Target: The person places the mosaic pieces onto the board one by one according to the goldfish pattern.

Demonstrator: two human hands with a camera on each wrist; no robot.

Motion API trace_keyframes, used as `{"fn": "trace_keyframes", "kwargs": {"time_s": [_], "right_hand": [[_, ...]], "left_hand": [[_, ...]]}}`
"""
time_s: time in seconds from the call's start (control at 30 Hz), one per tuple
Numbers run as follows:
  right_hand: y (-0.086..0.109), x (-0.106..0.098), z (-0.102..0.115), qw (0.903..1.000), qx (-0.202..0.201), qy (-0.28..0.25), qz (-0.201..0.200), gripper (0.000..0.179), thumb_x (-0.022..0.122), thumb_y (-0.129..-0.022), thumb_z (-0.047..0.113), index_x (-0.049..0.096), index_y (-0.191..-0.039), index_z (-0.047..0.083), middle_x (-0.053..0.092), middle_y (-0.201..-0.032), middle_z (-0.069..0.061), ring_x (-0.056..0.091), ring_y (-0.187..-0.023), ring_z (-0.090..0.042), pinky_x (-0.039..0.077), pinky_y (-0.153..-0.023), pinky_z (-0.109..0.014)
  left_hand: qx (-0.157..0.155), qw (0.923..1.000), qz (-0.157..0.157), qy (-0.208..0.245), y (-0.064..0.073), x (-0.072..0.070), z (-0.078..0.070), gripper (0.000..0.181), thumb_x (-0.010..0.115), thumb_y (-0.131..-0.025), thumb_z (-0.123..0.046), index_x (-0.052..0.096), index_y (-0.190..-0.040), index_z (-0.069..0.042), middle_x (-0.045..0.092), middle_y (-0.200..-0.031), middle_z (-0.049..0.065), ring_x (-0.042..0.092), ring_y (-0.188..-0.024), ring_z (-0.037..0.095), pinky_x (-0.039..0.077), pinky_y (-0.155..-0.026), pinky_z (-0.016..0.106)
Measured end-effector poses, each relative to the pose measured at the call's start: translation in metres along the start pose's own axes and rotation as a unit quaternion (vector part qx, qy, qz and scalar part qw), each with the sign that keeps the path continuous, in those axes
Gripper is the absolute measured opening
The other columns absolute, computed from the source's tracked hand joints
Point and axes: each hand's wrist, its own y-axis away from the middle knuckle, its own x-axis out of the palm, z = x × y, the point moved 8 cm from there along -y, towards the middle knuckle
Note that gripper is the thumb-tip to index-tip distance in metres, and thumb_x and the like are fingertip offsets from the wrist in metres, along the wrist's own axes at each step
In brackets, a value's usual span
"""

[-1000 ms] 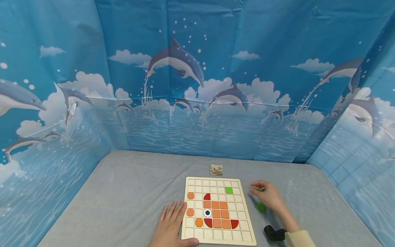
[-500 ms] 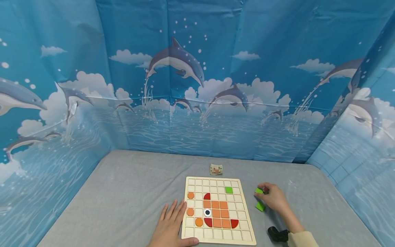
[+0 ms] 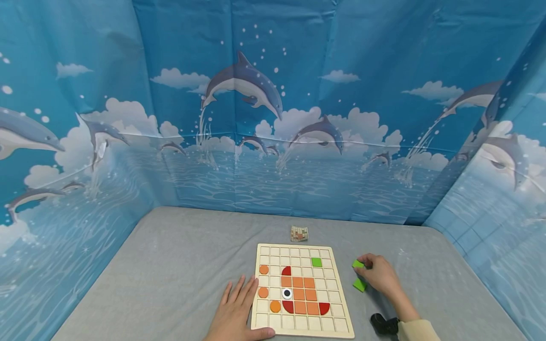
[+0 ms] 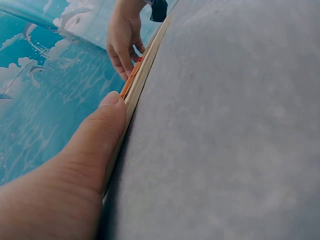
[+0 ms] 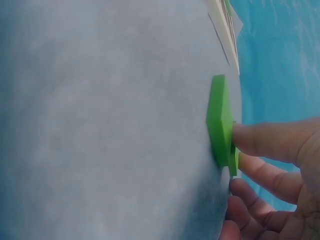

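Observation:
A cream wooden grid board (image 3: 304,327) lies on the grey-covered table. On it are orange squares (image 3: 299,295), red quarter-round pieces (image 3: 324,309), orange discs (image 3: 275,307), an eye disc (image 3: 287,293) and one green square (image 3: 316,262). My left hand (image 3: 236,308) lies spread at the board's left edge, its thumb along the near edge. Right of the board, my right hand (image 3: 379,273) pinches a green square tile (image 3: 357,264) at the table between thumb and index finger. A second green tile (image 3: 359,285) lies just nearer; in the right wrist view this green tile (image 5: 219,122) partly hides the pinched one.
A small pattern card (image 3: 299,234) lies beyond the board's far edge. The black wrist camera (image 3: 383,324) sits by the right sleeve (image 3: 418,330). A blue dolphin-print curtain (image 3: 273,180) rises behind the table and along both sides.
My right hand has moved a little right and closed thumb and finger on the farther green tile, uncovering more of both tiles. My left hand and the board have stayed put.

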Motion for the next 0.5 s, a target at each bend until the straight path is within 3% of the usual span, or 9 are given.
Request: {"fn": "trace_keyframes", "kwargs": {"time_s": [0.5], "right_hand": [[0.0032, -0.0019, -0.0002, 0.9999, 0.005, -0.007, 0.007, 0.027, 0.076, -0.077, 0.011, 0.059, -0.093, -0.002, 0.053, -0.077, -0.007, 0.048, -0.068, -0.022, 0.04, -0.056, -0.034]], "left_hand": [[-0.001, 1.0, 0.004, 0.005, -0.0008, 0.0009, 0.0007, 0.114, 0.045, -0.069, -0.086, 0.024, -0.152, -0.01, 0.026, -0.154, 0.006, 0.015, -0.141, 0.031, 0.005, -0.112, 0.052]]}}
